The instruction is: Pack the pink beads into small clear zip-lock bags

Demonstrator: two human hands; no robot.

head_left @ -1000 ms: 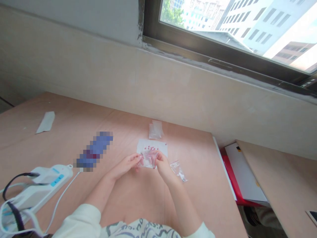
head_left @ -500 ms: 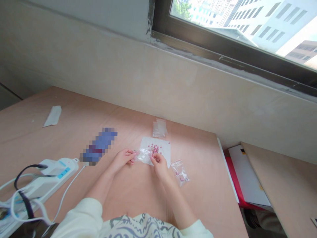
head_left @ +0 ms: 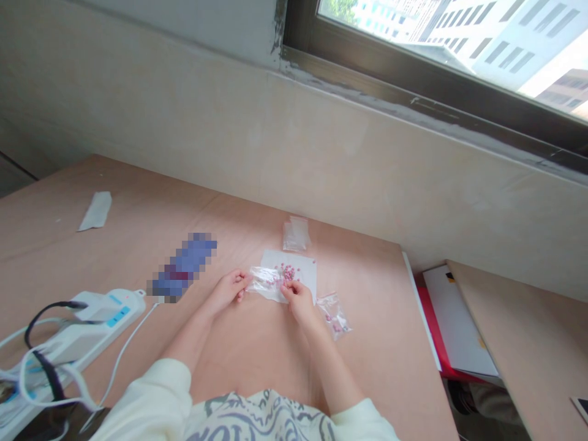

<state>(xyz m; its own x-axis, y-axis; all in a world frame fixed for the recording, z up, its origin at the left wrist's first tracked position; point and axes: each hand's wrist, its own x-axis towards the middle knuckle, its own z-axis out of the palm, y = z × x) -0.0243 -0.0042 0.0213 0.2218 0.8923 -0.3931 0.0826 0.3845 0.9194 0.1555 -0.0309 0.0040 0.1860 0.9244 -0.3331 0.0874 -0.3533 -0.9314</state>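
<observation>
Between my two hands a small clear plastic bag [head_left: 265, 277] is stretched sideways. My left hand [head_left: 233, 286] pinches its left end. At its right end, my right hand [head_left: 296, 294] has thumb and finger pressed together on the bag's edge. Under and behind the bag lies a white sheet of paper [head_left: 309, 283] with a cluster of small pink beads [head_left: 288, 270]. To the right of my right hand rests another clear bag [head_left: 335, 315] holding a few pinkish beads. Whether any beads are inside the stretched bag I cannot make out.
Flat clear bags [head_left: 296, 234] lie beyond the paper. On the left are a blurred-out phone-like object [head_left: 184, 267], a power strip [head_left: 92, 321] with tangled cables, and a white paper scrap [head_left: 96, 211]. The table [head_left: 390, 343] ends at the right, beside a red-edged gap.
The bag between my hands is now held flatter and straighter, its left end raised slightly. Both hands keep their grip. The whole view has shifted a little.
</observation>
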